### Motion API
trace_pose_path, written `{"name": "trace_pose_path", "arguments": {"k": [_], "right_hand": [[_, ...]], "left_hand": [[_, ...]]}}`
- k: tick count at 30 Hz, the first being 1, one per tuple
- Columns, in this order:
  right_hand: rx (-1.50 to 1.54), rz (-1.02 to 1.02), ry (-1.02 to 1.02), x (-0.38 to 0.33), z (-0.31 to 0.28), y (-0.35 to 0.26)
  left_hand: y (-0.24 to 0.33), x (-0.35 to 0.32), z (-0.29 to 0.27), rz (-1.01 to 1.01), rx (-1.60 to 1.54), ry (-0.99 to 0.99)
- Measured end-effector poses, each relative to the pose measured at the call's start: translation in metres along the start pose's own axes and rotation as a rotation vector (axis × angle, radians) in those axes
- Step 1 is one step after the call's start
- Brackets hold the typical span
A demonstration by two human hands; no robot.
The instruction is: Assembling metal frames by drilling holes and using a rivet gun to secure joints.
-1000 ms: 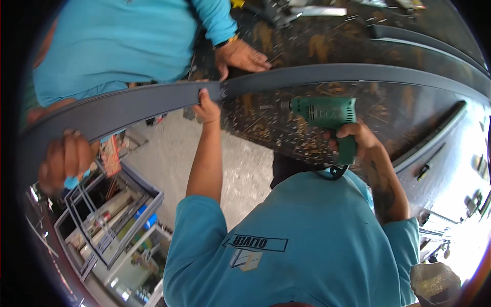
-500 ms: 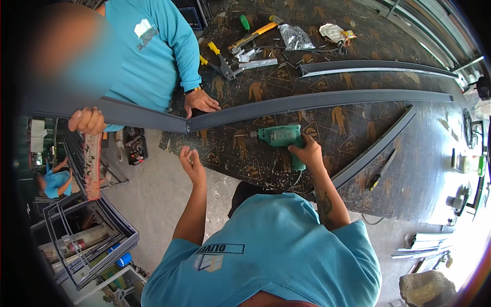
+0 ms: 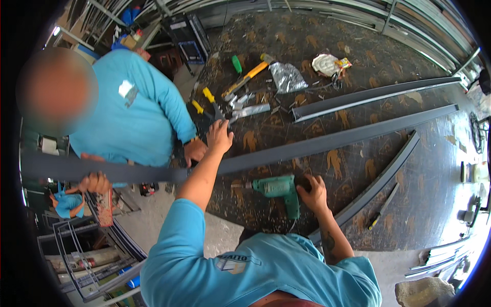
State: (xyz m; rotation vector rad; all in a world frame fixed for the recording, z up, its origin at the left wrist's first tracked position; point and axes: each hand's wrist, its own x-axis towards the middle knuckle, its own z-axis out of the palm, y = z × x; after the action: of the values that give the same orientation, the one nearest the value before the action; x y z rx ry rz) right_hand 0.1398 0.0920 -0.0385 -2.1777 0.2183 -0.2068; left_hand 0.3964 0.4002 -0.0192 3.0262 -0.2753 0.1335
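My left hand [image 3: 219, 138] reaches across the long dark grey metal profile [image 3: 307, 140], fingers stretched toward a plier-like tool [image 3: 208, 95] with two yellow handles. Whether the fingertips touch that tool is hard to see. A green power drill [image 3: 276, 187] lies on its side on the dark table, bit pointing left. Beside its handle is my right hand [image 3: 313, 193], fingers apart and holding nothing. Across the table corner, a co-worker grips a second grey profile [image 3: 128, 172] with one hand and rests the other near where the two profiles meet; my forearm partly covers that joint.
Behind the profiles lie a yellow-handled hammer [image 3: 248, 79], a clear plastic bag [image 3: 287, 78], a green-handled tool [image 3: 237, 64] and metal scraps. Another profile [image 3: 373, 97] lies farther back. At right are an angled profile [image 3: 381, 183] and a thin yellow-handled tool [image 3: 384, 205].
My left hand has moved forward over the profile from the table's near edge. My right hand has let go of the drill. The view has shifted, with the co-worker leaning back.
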Motion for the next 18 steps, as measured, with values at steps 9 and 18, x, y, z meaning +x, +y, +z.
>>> {"name": "trace_pose_path", "arguments": {"k": [9,18], "right_hand": [[0.010,0.005,0.006,-0.004,-0.001,0.009],[-0.125,-0.540,0.169,0.034,0.007,-0.118]], "left_hand": [[-0.015,0.039,0.014,0.231,0.227,-0.007],[0.037,-0.083,-0.181,0.307,-1.131,0.456]]}}
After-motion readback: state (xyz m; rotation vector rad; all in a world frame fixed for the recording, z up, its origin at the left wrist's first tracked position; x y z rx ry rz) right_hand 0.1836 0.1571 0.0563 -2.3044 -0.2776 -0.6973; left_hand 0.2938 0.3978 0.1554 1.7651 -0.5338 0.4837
